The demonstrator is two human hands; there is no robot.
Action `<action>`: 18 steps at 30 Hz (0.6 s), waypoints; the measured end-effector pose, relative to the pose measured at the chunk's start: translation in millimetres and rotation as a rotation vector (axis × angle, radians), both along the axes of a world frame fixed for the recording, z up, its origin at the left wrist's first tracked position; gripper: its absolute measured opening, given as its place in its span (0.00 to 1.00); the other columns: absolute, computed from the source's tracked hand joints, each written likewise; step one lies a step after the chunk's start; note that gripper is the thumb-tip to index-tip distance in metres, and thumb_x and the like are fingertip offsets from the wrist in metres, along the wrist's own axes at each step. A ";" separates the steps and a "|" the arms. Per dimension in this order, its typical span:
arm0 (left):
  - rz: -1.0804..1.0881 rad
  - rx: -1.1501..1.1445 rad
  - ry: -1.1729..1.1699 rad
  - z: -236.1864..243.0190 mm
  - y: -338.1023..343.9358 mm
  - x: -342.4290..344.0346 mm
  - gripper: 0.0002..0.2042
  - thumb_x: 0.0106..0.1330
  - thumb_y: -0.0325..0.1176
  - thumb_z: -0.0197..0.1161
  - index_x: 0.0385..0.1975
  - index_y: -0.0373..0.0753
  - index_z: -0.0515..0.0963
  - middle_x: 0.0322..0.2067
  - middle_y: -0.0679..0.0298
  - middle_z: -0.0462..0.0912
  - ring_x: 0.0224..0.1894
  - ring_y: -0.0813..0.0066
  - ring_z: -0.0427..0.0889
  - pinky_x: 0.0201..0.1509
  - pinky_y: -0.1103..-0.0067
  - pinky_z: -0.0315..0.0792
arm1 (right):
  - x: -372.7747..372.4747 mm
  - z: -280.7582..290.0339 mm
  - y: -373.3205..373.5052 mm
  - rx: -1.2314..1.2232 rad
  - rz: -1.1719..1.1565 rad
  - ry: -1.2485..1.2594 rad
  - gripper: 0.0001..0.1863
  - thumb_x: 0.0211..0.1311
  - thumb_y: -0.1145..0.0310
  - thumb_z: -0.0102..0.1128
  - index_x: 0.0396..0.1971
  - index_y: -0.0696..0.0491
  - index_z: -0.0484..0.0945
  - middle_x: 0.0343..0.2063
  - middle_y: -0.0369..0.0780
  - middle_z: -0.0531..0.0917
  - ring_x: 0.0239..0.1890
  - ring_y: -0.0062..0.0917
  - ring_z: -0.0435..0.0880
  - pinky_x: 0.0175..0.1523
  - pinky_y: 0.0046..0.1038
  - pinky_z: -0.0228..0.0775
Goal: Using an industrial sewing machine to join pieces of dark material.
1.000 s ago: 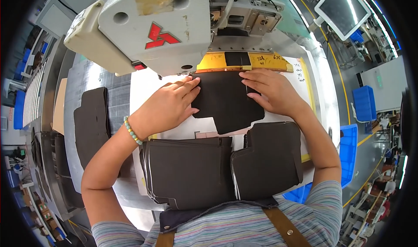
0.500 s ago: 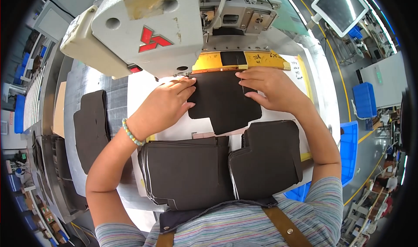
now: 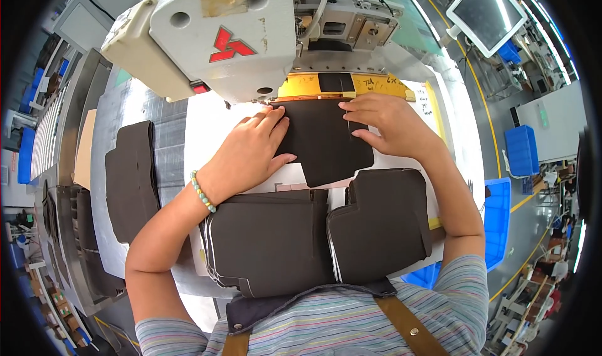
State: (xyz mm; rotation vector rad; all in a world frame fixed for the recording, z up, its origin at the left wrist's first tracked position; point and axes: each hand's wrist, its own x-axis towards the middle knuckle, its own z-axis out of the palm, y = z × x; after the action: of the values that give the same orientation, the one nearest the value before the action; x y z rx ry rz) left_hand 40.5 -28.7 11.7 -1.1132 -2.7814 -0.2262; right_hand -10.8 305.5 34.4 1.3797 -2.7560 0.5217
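Note:
A flat black cut panel (image 3: 323, 146) lies on a white sheet, its far edge up against the yellow-marked bar (image 3: 301, 87) of a large white sewing machine (image 3: 207, 42). My left hand (image 3: 251, 144) rests on the panel's left side, fingers stretched toward the far corner and thumb lower down. On the panel's right side lies my right hand (image 3: 384, 125), its fingertips at the far right edge and the thumb apart below. Both palms hide parts of the panel's sides. Closer to me are two stacks of similar black panels, a left stack (image 3: 269, 243) and a right stack (image 3: 379, 224).
Another pile of black panels (image 3: 130, 180) sits on the metal table to the left. The machine head hangs low beyond my left hand. A screen (image 3: 488, 14) stands at the far right, and blue bins (image 3: 498, 224) are by my right elbow.
My left hand has slid slightly right and its thumb now lies further over the panel. The right hand stays nearly in place. The whole view has shifted a little.

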 end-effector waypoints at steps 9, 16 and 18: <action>-0.059 0.033 0.010 3.1 -10.8 -3.8 0.28 0.73 0.45 0.69 0.63 0.28 0.80 0.67 0.54 0.79 0.68 0.56 0.78 0.72 0.65 0.73 | 4.1 6.9 2.0 0.014 0.022 -0.024 0.23 0.62 0.67 0.75 0.57 0.56 0.87 0.61 0.40 0.88 0.63 0.39 0.83 0.67 0.39 0.77; -0.025 -0.018 0.036 11.6 -10.0 4.1 0.25 0.73 0.41 0.69 0.62 0.29 0.80 0.64 0.55 0.80 0.62 0.58 0.81 0.70 0.65 0.75 | 10.3 9.0 4.1 -0.002 0.070 0.033 0.22 0.66 0.61 0.73 0.56 0.56 0.87 0.64 0.38 0.86 0.65 0.37 0.82 0.68 0.40 0.76; -0.017 -0.028 0.051 14.3 -8.6 6.7 0.25 0.72 0.40 0.69 0.62 0.29 0.80 0.63 0.55 0.81 0.60 0.58 0.81 0.69 0.65 0.75 | 12.6 10.3 3.3 -0.011 0.070 0.035 0.22 0.68 0.59 0.73 0.56 0.56 0.87 0.64 0.38 0.86 0.65 0.37 0.82 0.68 0.39 0.76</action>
State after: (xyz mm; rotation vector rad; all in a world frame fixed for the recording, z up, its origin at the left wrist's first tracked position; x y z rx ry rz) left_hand 47.2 -37.3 26.1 -1.1331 -2.7396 -0.1592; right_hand 1.8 308.8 44.7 1.4725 -2.6823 0.5101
